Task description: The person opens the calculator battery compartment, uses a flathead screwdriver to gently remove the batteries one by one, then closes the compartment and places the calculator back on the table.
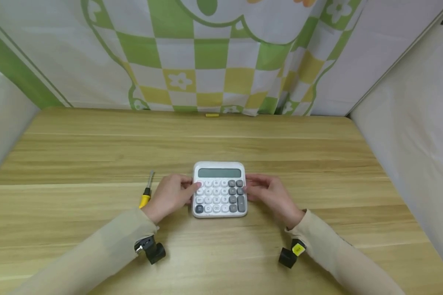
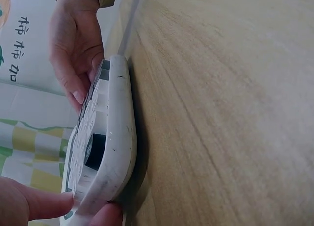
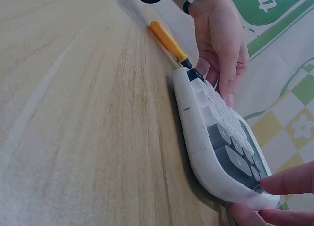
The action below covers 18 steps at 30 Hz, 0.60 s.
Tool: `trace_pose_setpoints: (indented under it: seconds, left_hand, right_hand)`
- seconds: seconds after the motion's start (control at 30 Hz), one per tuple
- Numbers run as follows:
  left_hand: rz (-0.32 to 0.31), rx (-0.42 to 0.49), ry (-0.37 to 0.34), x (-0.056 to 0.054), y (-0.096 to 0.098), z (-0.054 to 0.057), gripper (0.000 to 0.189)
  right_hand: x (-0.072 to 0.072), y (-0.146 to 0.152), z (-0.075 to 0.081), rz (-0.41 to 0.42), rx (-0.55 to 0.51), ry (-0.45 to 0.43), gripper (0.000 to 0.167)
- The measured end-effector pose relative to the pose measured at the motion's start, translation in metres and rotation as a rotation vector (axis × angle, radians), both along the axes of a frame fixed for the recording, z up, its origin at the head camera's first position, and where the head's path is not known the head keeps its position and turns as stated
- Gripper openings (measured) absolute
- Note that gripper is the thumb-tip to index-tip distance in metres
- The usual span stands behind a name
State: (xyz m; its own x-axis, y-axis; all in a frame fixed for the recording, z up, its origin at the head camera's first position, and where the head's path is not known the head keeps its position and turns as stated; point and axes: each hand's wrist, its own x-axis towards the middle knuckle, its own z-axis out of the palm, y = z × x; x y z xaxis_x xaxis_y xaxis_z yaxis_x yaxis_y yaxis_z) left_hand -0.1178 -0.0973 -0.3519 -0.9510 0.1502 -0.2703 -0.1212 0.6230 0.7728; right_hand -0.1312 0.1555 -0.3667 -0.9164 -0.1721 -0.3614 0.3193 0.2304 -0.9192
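Observation:
A white calculator [image 1: 216, 196] with white and grey keys lies face up between my hands, its display on the far side. My left hand [image 1: 170, 194] grips its left edge, thumb on top by the keys. From the other side, my right hand [image 1: 275, 196] pinches the right edge with its thumb at the grey keys. Close up in the left wrist view, a left fingertip [image 2: 108, 215] shows low against the casing [image 2: 120, 133]. In the right wrist view, right fingers [image 3: 245, 216] reach below the edge. Whether the calculator fully touches the table cannot be told.
A screwdriver [image 1: 145, 200] with a yellow and black handle lies left of the calculator, partly behind my left wrist. At the far edge of the wooden table [image 1: 96, 151] is a small yellow piece [image 1: 212, 115]. A checked green, yellow and white cloth [image 1: 210, 53] hangs behind.

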Motion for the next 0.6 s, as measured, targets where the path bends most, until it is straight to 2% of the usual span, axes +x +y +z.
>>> trace_pose_setpoints:
  seconds: [0.37, 0.6]
  left_hand:
    - [0.007, -0.007, -0.013, -0.0038, 0.0018, 0.0009, 0.033]
    - [0.004, -0.027, -0.014, -0.0025, 0.0028, 0.0008, 0.031]
  right_hand:
    - [-0.0022, -0.0001, -0.0015, -0.007, 0.018, -0.009, 0.048]
    - [-0.0027, -0.0002, -0.0027, -0.005, 0.015, -0.003, 0.048]
